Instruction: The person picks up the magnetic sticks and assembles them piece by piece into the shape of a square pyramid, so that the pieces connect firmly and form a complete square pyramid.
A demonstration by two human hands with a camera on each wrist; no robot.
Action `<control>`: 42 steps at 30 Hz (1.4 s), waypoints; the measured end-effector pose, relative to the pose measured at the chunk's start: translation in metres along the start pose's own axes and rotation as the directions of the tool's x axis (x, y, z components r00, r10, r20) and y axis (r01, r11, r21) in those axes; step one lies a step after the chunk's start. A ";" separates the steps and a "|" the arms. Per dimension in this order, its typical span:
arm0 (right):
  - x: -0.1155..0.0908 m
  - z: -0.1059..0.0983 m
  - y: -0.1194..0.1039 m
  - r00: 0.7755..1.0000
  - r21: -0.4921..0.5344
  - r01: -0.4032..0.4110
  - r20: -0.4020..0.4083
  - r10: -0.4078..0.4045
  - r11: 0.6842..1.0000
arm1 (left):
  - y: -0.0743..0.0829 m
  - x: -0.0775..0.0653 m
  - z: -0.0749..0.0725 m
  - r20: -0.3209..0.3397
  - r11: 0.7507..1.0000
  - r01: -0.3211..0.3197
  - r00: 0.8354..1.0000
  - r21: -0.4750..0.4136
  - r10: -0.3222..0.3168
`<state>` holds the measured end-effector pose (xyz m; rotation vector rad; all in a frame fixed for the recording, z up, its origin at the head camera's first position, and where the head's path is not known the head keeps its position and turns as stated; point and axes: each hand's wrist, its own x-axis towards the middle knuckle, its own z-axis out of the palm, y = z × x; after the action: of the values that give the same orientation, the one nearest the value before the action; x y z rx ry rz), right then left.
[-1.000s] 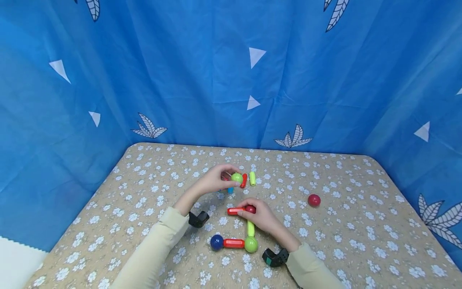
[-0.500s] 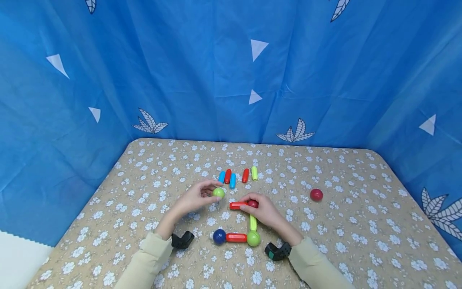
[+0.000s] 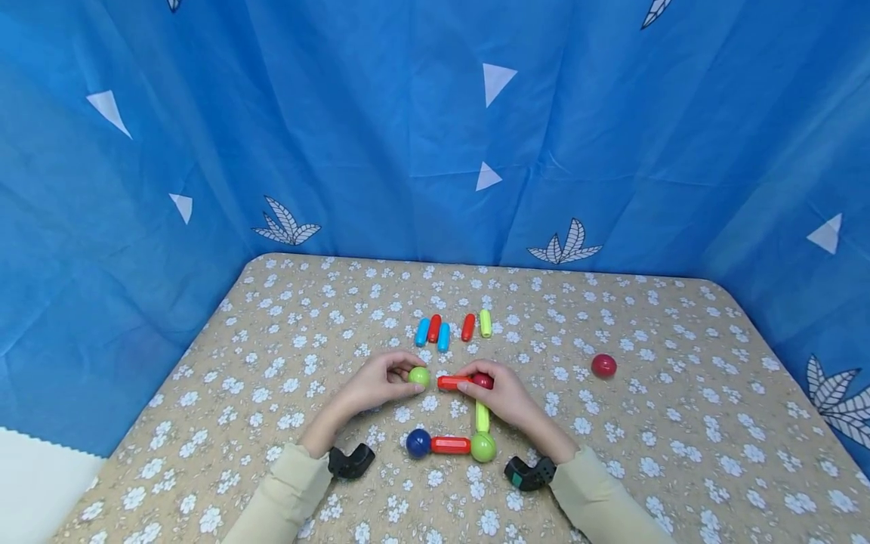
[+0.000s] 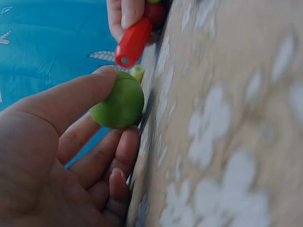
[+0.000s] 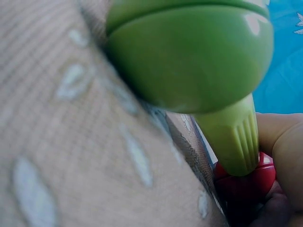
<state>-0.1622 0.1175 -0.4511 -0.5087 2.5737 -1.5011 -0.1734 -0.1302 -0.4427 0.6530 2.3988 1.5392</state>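
Note:
My left hand (image 3: 384,383) pinches a light green ball (image 3: 419,376) between thumb and fingertips. Just right of it, a red toy building rod (image 3: 447,383) points its free end at the ball, a small gap between them. My right hand (image 3: 506,393) grips this rod and the red ball (image 3: 483,380) at its other end. From that red ball a yellow-green rod (image 5: 229,137) runs toward me to a second green ball (image 5: 189,56). Another red rod (image 3: 451,445) links that one to a dark blue ball (image 3: 418,443). The free rod end (image 4: 125,60) shows a grey round spot.
Beyond the hands lie several loose rods: two blue ones (image 3: 444,337), two red ones (image 3: 468,327) and a yellow-green one (image 3: 485,323). A single red ball (image 3: 603,366) sits off to the right. A blue curtain (image 3: 381,136) stands behind the flowered tabletop (image 3: 680,453).
My left hand has brought the green ball back from the loose rods, toward me, then slightly right to near the red rod's end. The right hand keeps its hold on the joined pieces.

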 end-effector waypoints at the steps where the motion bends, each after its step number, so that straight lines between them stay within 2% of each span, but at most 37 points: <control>1: 0.000 0.000 0.000 1.000 0.000 -0.003 -0.001 0.003 1.000 | 0.000 0.000 0.001 -0.001 1.000 -0.003 1.000 -0.003 0.003; 4: 0.001 0.000 -0.001 1.000 -0.003 -0.017 -0.004 0.017 1.000 | -0.001 0.000 0.002 -0.014 1.000 -0.010 1.000 -0.008 0.010; 9: 0.003 0.000 -0.003 1.000 -0.002 -0.028 -0.005 0.028 1.000 | -0.001 0.000 0.004 -0.059 1.000 0.020 0.998 0.004 -0.019; 16: 0.008 0.001 -0.005 1.000 0.002 -0.022 -0.012 0.022 1.000 | 0.042 -0.009 0.005 -0.087 1.000 -0.009 0.996 0.024 0.011; 21: 0.009 0.002 -0.006 1.000 -0.003 -0.022 -0.009 0.022 1.000 | 0.043 -0.009 0.005 -0.105 0.999 0.002 0.995 0.036 0.002; 26: 0.007 0.002 -0.004 0.999 -0.042 0.042 0.019 -0.041 0.998 | 0.038 -0.008 0.007 -0.116 0.999 0.010 0.993 0.032 -0.007; 29: 0.004 0.004 -0.001 0.995 -0.071 0.084 0.054 -0.080 0.994 | 0.021 -0.007 0.012 -0.125 0.999 0.017 0.992 0.027 -0.014; 33: 0.001 0.006 0.000 0.994 -0.090 0.092 0.062 -0.086 0.992 | -0.001 -0.004 0.018 -0.133 0.999 0.031 0.991 0.035 -0.026; 38: 0.002 0.006 0.001 0.996 -0.123 0.088 0.005 -0.088 0.988 | -0.004 -0.002 0.018 -0.141 0.998 0.020 0.990 0.066 -0.011; 42: 0.003 0.006 0.003 0.995 -0.122 0.095 -0.006 -0.096 0.988 | -0.004 -0.001 0.018 -0.138 0.996 0.001 0.990 0.088 0.011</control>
<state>-0.1645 0.1130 -0.4560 -0.6479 2.6982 -1.3844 -0.1660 -0.1177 -0.4535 0.5873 2.5817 1.5355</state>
